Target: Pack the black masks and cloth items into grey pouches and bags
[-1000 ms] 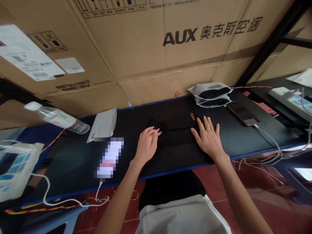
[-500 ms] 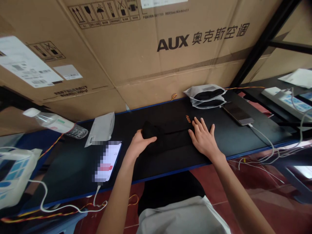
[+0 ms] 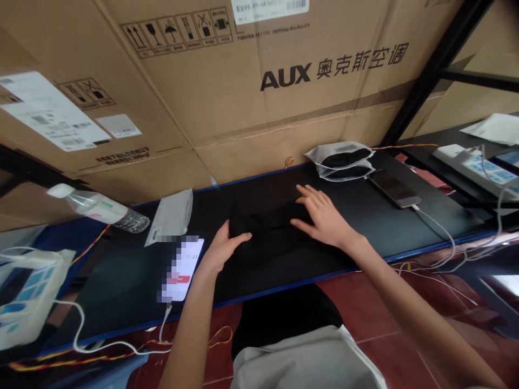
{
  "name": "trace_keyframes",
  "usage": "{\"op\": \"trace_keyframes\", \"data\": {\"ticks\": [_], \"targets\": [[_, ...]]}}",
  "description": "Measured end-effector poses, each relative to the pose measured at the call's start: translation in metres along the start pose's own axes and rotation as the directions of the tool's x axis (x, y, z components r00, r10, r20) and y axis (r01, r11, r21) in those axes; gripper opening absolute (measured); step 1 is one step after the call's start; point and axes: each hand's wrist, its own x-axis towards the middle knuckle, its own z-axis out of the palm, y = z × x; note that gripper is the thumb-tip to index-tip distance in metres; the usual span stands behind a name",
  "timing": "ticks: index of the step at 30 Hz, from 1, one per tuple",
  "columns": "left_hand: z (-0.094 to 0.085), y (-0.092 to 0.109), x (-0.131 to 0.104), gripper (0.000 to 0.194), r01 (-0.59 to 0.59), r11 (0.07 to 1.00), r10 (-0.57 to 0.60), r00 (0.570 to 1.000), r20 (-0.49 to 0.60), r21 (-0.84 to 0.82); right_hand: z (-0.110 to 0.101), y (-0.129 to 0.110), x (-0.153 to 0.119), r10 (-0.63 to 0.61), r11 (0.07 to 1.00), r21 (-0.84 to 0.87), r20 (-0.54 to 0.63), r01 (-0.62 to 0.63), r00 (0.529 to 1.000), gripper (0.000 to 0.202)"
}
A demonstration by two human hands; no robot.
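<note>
A dark piece of black fabric (image 3: 263,229) lies on the black tabletop in front of me, and its outline is hard to make out against the surface. My left hand (image 3: 223,246) grips its left end, with the thumb on top and the fingers at the far edge. Over its right end hovers my right hand (image 3: 322,219), fingers spread and thumb apart, holding nothing. Behind that hand stands a frosted pouch (image 3: 343,158) with black fabric inside. Another frosted pouch, flat (image 3: 170,216), lies beyond my left hand.
A lit phone (image 3: 184,270) on a cable lies left of my left forearm. A water bottle (image 3: 101,208) rests farther left, near a white power strip (image 3: 36,292). A dark phone (image 3: 395,188) charges at the right. A large cardboard box (image 3: 251,124) walls off the back.
My right hand has lifted and shifted left, and the orange lettering beside it no longer shows. The fabric bunched at my left hand now looks flatter, and that hand moved slightly left.
</note>
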Motion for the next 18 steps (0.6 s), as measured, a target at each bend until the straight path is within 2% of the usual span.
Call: {"op": "trace_keyframes", "data": {"ticks": [2,6,9,14,18], "targets": [[-0.002,-0.003,0.000,0.054,-0.002,1.000,0.002,0.999,-0.040,0.009,0.007,-0.013,-0.003,-0.086,0.996,-0.012,0.088,0.087,0.992,0.063],[-0.007,-0.006,-0.005,0.056,0.025,0.999,-0.020,0.993,-0.113,0.041,0.025,-0.027,-0.013,-0.084,0.994,-0.063,0.145,0.094,0.986,0.060],[-0.010,-0.006,-0.007,0.057,0.034,0.998,-0.028,0.992,-0.119,0.048,0.031,-0.026,-0.016,-0.090,0.993,-0.067,0.129,0.099,0.988,0.055],[-0.010,-0.005,-0.010,0.053,0.044,0.999,-0.043,0.996,-0.079,0.011,0.028,-0.022,-0.011,-0.084,0.995,-0.045,0.076,0.088,0.994,0.044],[-0.011,-0.006,-0.013,0.057,0.041,0.999,-0.042,0.997,-0.058,-0.014,0.028,-0.021,-0.008,-0.060,0.997,-0.046,0.037,0.062,0.998,0.033]]}}
